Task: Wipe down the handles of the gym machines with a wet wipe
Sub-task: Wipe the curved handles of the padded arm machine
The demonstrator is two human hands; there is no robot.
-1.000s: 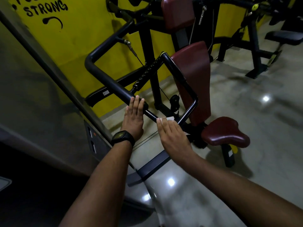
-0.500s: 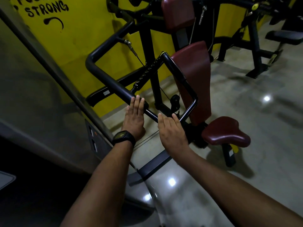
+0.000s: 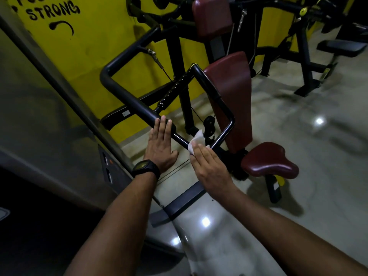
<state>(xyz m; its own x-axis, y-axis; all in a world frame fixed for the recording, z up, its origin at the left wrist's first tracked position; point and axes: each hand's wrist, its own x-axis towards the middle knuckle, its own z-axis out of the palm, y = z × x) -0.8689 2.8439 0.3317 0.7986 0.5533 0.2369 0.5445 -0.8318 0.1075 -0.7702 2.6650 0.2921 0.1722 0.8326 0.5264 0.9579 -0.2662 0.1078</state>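
A black tubular handle frame [image 3: 127,98] of a gym machine stands in front of me, with a thin lower bar [image 3: 180,139] and a ribbed grip [image 3: 177,86]. My left hand [image 3: 161,146], with a black watch on the wrist, rests flat with straight fingers on the thick bar. My right hand [image 3: 207,166] presses a white wet wipe [image 3: 197,141] against the thin bar with straight fingers. Part of the wipe sticks out above the fingertips.
The machine has a maroon back pad [image 3: 231,96] and maroon seat [image 3: 268,160] just right of the handle. A yellow wall [image 3: 95,46] is behind. A grey panel [image 3: 39,116] runs along the left. More black machines [image 3: 302,46] stand at the back right on a shiny floor.
My right hand has slid a little down the thin bar, and the white wipe now shows above its fingertips. My left hand has stayed on the thick bar.
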